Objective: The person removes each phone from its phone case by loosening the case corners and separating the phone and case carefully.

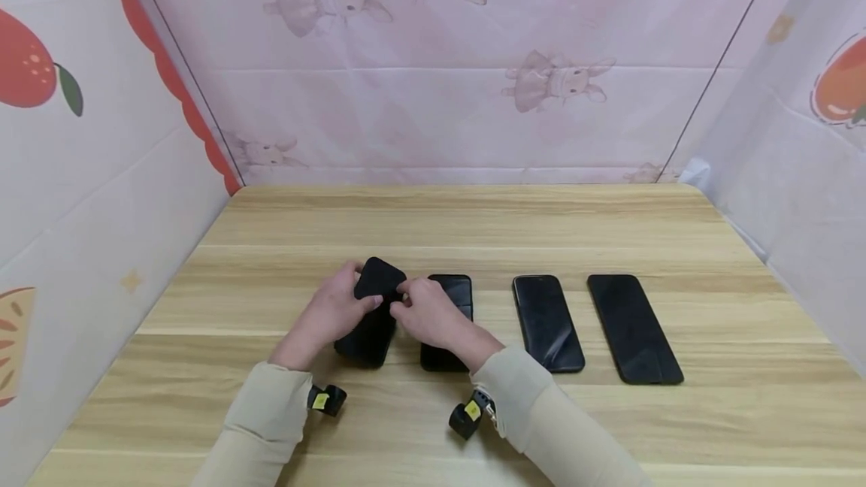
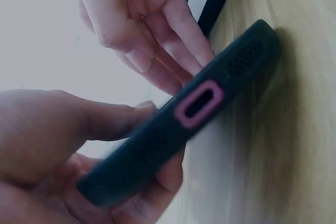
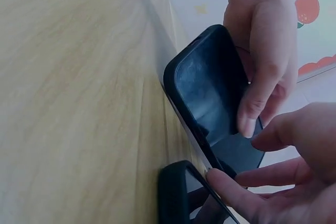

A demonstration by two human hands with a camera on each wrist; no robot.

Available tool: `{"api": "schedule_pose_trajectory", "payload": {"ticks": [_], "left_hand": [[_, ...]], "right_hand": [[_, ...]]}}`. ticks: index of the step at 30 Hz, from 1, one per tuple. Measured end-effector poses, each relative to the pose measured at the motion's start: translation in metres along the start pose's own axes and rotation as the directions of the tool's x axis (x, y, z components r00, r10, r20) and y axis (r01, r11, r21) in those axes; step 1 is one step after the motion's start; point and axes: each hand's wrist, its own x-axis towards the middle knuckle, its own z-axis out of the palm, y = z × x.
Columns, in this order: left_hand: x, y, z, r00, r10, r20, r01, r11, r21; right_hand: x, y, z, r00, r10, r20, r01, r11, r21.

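Note:
A black phone (image 1: 368, 338) in a dark case is held up at a tilt by my left hand (image 1: 329, 312), its thumb over the front and the other fingers behind. In the left wrist view the end of the case (image 2: 142, 148) shows a pink-rimmed port opening between two patches of small holes. My right hand (image 1: 436, 316) is at the phone's right side, fingertips (image 3: 218, 178) at the edge and thumb over the front. In the right wrist view the dark glossy face of the phone (image 3: 207, 90) shows. Below the right hand lies a second black phone (image 1: 455, 288), partly covered by it.
Two more black phones lie farther right on the wooden table (image 1: 473, 224), a glossy phone (image 1: 549, 322) and a darker phone (image 1: 636, 329). Printed cloth (image 1: 433, 119) hangs behind and at both sides. A black camera (image 1: 328, 400) is strapped to each wrist.

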Motion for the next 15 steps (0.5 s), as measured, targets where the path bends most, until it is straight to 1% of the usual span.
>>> {"api": "schedule_pose_trajectory", "payload": {"ticks": [5,7,10,12,13,15], "left_hand": [[-0.001,0.0,-0.002,0.999,0.027,-0.033,-0.028,0.999,-0.044],[0.0,0.001,-0.002,0.999,0.032,-0.037,-0.035,0.997,-0.063],[0.001,0.003,-0.004,0.999,0.021,-0.031,-0.026,0.989,-0.146],[0.002,0.005,-0.006,1.0,0.013,-0.025,-0.018,0.976,-0.216],[0.002,0.007,-0.007,1.0,0.0,-0.017,-0.005,0.967,-0.257],[0.002,0.011,-0.009,1.0,-0.014,-0.008,0.011,0.949,-0.316]], "right_hand": [[0.001,0.001,-0.001,1.0,0.019,0.011,-0.019,1.0,0.023],[0.0,0.002,-0.002,1.0,0.022,0.008,-0.022,0.998,0.06],[0.0,0.006,-0.004,0.999,0.026,-0.026,-0.022,0.988,0.151],[-0.001,0.009,-0.008,0.997,0.04,-0.066,-0.022,0.966,0.256],[-0.002,0.01,-0.011,0.995,0.049,-0.087,-0.019,0.947,0.319],[-0.003,0.012,-0.018,0.99,0.06,-0.127,0.004,0.893,0.45]]}}
